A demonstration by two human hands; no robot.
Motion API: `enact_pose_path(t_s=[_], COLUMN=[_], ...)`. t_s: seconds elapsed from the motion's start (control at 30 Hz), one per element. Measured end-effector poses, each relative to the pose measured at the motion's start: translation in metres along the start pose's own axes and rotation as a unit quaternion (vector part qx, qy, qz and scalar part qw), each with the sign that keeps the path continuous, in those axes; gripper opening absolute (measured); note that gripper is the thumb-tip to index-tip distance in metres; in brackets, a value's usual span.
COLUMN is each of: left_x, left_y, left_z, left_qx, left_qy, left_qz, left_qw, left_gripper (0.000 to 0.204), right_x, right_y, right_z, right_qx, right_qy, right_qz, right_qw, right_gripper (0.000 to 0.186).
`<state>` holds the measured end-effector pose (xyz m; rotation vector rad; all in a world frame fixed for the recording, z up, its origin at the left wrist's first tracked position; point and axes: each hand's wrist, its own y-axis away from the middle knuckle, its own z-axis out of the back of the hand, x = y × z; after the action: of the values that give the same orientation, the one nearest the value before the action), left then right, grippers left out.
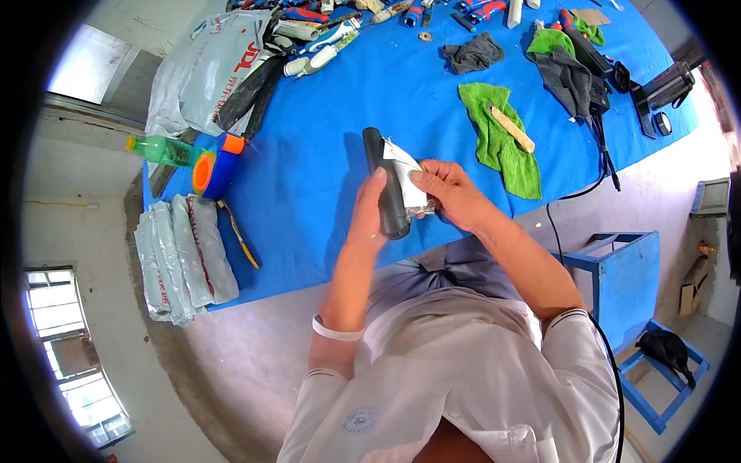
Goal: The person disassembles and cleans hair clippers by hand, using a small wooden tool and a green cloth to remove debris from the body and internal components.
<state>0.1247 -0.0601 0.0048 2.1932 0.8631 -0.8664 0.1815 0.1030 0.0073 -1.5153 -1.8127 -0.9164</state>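
A dark, smooth cylinder (392,207), perhaps a tube or handle, is held tilted over the table's near edge. My left hand (366,210) is closed around its left side, with the thumb lying along it. My right hand (457,197) pinches a white sheet (403,174), thumb on top, against the cylinder's right side. Shiny clear film shows at the sheet's lower end. Whether the sheet is fixed to the cylinder I cannot tell. To the right lies a green cloth (509,166) with a wooden-handled tool (511,128) across it.
The blue-covered table (301,231) holds grey plastic bags (208,77), a green bottle (171,150), a blue-and-orange tape dispenser (219,168), folded packets (185,258) and a yellow-handled tool (239,235). Tools crowd the far edge. Dark cloths (473,54) and a cabled device (598,96) lie at right.
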Motion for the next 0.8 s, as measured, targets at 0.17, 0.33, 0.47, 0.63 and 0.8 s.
enact_pose_path(t_s=[0.17, 0.33, 0.47, 0.63, 0.8], left_x=[0.0, -0.006, 0.001, 0.008, 0.007], left_y=[0.003, 0.005, 0.005, 0.004, 0.003], left_z=[-0.003, -0.01, -0.001, -0.004, -0.005], left_qx=[0.005, 0.066, -0.039, -0.051, -0.038], left_qy=[0.027, 0.04, 0.026, -0.059, 0.003], left_qz=[-0.001, -0.021, 0.0, -0.057, -0.033], left_qw=[1.0, 0.997, 0.999, 0.995, 0.999], left_gripper=[0.056, 0.058, 0.044, 0.041, 0.039], right_x=[-0.005, 0.01, 0.024, 0.025, 0.022], right_y=[-0.001, 0.003, 0.014, 0.023, 0.023], right_z=[0.006, -0.009, -0.028, -0.051, -0.042], right_qx=[-0.009, -0.067, -0.083, -0.123, -0.142], right_qy=[-0.154, -0.02, 0.192, 0.498, 0.561], right_qz=[-0.051, -0.054, -0.033, 0.096, 0.174], right_qw=[0.987, 0.996, 0.977, 0.853, 0.797], right_gripper=[0.03, 0.034, 0.039, 0.036, 0.019])
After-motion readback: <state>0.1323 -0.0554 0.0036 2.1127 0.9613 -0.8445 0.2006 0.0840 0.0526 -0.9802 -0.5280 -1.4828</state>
